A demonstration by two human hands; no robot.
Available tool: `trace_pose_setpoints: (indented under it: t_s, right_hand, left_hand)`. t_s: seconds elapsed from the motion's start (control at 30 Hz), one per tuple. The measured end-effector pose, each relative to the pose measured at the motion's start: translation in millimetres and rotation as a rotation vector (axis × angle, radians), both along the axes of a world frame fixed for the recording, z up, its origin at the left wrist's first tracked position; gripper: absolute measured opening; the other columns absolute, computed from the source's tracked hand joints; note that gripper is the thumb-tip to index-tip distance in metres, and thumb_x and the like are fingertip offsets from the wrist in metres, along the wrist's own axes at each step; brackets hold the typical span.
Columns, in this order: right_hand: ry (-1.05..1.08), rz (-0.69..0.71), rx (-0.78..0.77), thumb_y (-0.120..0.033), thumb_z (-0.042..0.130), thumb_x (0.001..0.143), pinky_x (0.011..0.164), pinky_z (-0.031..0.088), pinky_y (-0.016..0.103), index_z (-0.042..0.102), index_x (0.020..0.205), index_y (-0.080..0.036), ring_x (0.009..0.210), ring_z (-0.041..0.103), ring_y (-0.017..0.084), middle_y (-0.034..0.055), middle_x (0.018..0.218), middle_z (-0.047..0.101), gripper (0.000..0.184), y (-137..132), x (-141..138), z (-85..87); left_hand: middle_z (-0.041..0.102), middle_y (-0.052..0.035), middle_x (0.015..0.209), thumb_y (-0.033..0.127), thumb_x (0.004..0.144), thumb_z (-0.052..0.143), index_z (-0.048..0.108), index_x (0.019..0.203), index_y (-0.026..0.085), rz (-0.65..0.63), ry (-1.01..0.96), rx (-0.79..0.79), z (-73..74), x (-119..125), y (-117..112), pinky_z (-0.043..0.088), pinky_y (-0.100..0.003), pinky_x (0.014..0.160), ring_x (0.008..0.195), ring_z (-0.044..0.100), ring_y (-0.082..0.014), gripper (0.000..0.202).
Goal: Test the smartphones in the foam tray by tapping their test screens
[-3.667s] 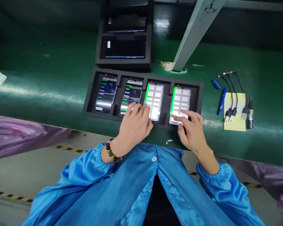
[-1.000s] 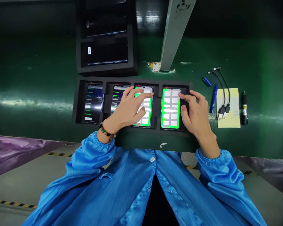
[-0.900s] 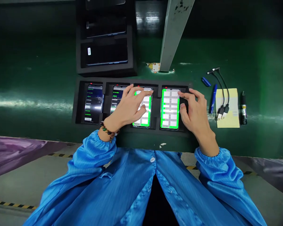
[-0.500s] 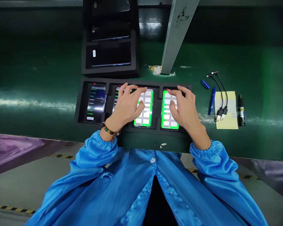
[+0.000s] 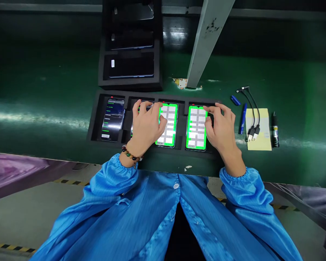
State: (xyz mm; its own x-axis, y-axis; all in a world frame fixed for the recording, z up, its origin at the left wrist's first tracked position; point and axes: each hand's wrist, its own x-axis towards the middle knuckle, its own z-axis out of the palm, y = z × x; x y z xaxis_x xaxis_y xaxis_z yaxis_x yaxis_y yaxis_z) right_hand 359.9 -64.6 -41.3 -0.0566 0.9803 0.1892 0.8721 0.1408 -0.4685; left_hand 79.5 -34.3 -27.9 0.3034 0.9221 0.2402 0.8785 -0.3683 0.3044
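- Dark green bench top (image 5: pixel 43 108): carries all items listed below.
- Long black foam tray (image 5: pixel 181 121), four compartments in a row: lies in front of me, near the bench edge.
- Leftmost compartment: dark-screened smartphone with green text lines (image 5: pixel 112 119), face up.
- Deeper black foam box (image 5: pixel 158 69): stands just behind the tray's left half; its nearest slot holds a black smartphone with a white label (image 5: pixel 132 65), lying crosswise.
- Second compartment: partly hidden smartphone (image 5: pixel 132 129), mostly covered by my left hand.
- My left hand (image 5: pixel 149 125), beaded bracelet (image 5: pixel 128 154) at the wrist: thumb and fingers apart, index fingertip at the upper left of the third-compartment smartphone with a green-bordered white grid (image 5: pixel 168 127). Contact pressure cannot be told.
- Fourth compartment: rightmost smartphone with a matching grid (image 5: pixel 197 127), face up.
- My right hand (image 5: pixel 221 125): thumb and fingers apart, index fingertip at that screen's upper right edge.
- Right of the tray: blue pen cap (image 5: pixel 235 100), blue pen (image 5: pixel 243 118), black USB cables (image 5: pixel 257 128) across a yellow paper sheet (image 5: pixel 262 143), black marker (image 5: pixel 275 130).
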Motion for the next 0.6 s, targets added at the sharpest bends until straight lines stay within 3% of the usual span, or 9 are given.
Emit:
trace_pose_setpoints:
  t_s: [0.27,0.6]
  right_hand:
    - [0.031,0.121,-0.023,-0.025,0.045,0.105,0.128,0.041,0.062,0.061,0.139,-0.024,0.156,0.051,0.036,0.0107,0.147,0.074,0.038,3.8,-5.9,-3.5]
    - [0.027,0.157,-0.006,-0.027,0.045,0.107,0.120,0.047,0.062,0.063,0.143,-0.024,0.149,0.058,0.037,0.0123,0.143,0.075,0.041,-31.4,-2.2,-1.3]
  left_hand:
    - [0.079,-0.0123,0.119,0.022,0.104,0.044,0.066,0.142,0.018,-0.121,-0.007,-0.074,-2.0,3.8,2.0,0.027,-0.065,0.135,0.135,0.060,-0.0361,0.045]
    - [0.082,-0.0089,0.126,0.022,0.103,0.047,0.067,0.145,0.020,-0.246,0.018,-0.098,1.8,-16.2,-25.9,0.031,-0.063,0.132,0.136,0.062,-0.0356,0.047]
